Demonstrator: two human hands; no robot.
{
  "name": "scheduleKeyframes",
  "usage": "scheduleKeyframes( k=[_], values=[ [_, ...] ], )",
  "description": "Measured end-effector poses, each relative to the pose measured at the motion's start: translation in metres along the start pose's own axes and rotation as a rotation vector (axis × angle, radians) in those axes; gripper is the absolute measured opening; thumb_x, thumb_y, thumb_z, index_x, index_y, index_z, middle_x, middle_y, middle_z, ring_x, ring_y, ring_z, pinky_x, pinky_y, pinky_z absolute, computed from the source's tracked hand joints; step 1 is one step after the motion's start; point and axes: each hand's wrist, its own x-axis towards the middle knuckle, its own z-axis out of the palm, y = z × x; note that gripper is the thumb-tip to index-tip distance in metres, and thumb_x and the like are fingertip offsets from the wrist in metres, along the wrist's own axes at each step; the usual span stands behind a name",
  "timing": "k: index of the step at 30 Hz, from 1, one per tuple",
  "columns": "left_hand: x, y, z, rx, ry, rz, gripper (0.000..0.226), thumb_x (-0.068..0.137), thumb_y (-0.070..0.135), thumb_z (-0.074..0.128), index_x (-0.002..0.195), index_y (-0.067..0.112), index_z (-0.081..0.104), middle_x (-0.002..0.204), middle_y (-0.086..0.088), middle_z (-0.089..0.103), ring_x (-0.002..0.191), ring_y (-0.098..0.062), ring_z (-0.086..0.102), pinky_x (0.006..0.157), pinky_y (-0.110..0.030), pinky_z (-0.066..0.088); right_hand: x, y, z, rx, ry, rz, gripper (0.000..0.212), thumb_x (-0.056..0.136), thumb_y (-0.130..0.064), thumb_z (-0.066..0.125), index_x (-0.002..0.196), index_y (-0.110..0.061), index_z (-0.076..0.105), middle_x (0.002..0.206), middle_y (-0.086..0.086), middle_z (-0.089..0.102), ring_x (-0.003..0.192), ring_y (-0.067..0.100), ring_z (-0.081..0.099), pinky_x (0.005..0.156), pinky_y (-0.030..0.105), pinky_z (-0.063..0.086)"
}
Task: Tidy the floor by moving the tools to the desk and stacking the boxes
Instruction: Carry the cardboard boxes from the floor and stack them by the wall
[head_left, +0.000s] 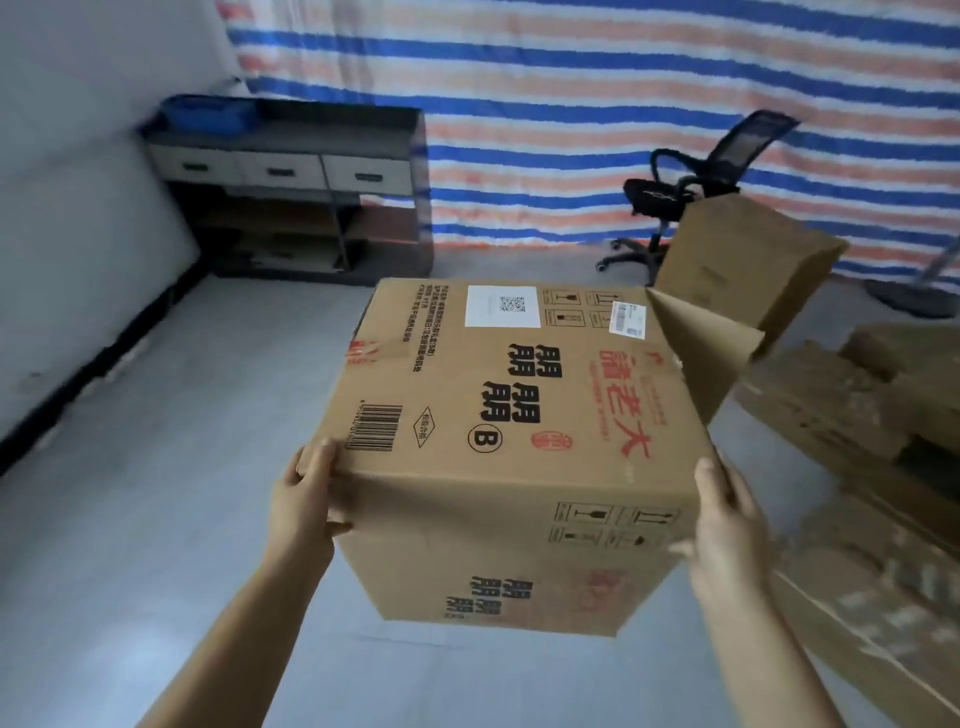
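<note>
A large brown cardboard box (498, 415) with black and red print hangs in front of me above the grey floor. My left hand (304, 499) holds its near left edge, thumb on top and fingers against the side. My right hand (727, 525) holds the near right edge the same way. One flap (701, 353) sticks up at the box's far right corner. Behind it, at the right, a second plain cardboard box (743, 260) stands tilted on the floor.
A dark desk (291, 182) with three pale drawers stands against the back wall, a blue bin (202, 111) on top. A black office chair (685, 187) sits at the back right. Flattened cardboard (857, 467) is piled along the right. A striped tarp hangs behind.
</note>
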Motion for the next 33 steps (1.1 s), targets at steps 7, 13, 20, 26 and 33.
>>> scheduleKeyframes(
  k=[7, 13, 20, 26, 33],
  values=[
    [0.048, 0.034, -0.218, -0.097, 0.334, 0.040, 0.018, 0.094, 0.031, 0.052, 0.111, 0.025, 0.053, 0.084, 0.011, 0.050, 0.074, -0.009, 0.046, 0.080, -0.050, 0.047, -0.103, 0.031, 0.202, -0.051, -0.324, 0.047, 0.021, 0.098, -0.032, 0.046, 0.116, -0.040, 0.053, 0.091, -0.011, 0.065, 0.076, 0.015, 0.065, 0.069, 0.043, 0.052],
    [0.045, 0.045, -0.364, -0.207, 0.599, 0.066, 0.016, 0.095, 0.029, 0.049, 0.109, 0.023, 0.056, 0.081, 0.007, 0.050, 0.064, -0.014, 0.044, 0.067, -0.037, 0.040, -0.188, 0.052, 0.339, -0.125, -0.621, 0.098, 0.026, 0.098, -0.035, 0.046, 0.122, -0.039, 0.055, 0.098, -0.009, 0.065, 0.085, 0.020, 0.065, 0.065, 0.040, 0.052],
    [0.033, 0.020, -0.468, -0.396, 0.958, -0.001, 0.015, 0.096, 0.031, 0.049, 0.109, 0.024, 0.054, 0.088, 0.010, 0.051, 0.078, -0.016, 0.048, 0.070, -0.037, 0.042, -0.261, 0.085, 0.479, -0.215, -0.970, 0.137, 0.028, 0.098, -0.031, 0.047, 0.125, -0.032, 0.055, 0.115, 0.001, 0.063, 0.102, 0.024, 0.063, 0.089, 0.047, 0.051],
    [0.047, 0.015, -0.517, -0.580, 1.206, 0.009, 0.023, 0.097, 0.026, 0.049, 0.117, 0.019, 0.055, 0.088, 0.006, 0.055, 0.073, -0.010, 0.046, 0.060, -0.027, 0.035, -0.316, 0.112, 0.600, -0.324, -1.235, 0.111, 0.039, 0.098, -0.028, 0.048, 0.136, -0.020, 0.048, 0.128, 0.003, 0.057, 0.119, 0.022, 0.054, 0.103, 0.043, 0.043],
    [0.065, 0.007, -0.559, -0.675, 1.416, -0.001, 0.032, 0.097, 0.023, 0.048, 0.127, 0.013, 0.052, 0.110, -0.003, 0.055, 0.097, -0.016, 0.047, 0.083, -0.037, 0.039, -0.382, 0.128, 0.703, -0.414, -1.488, 0.097, 0.037, 0.098, -0.028, 0.048, 0.135, -0.022, 0.050, 0.129, 0.003, 0.058, 0.118, 0.021, 0.055, 0.102, 0.046, 0.045]
  ],
)
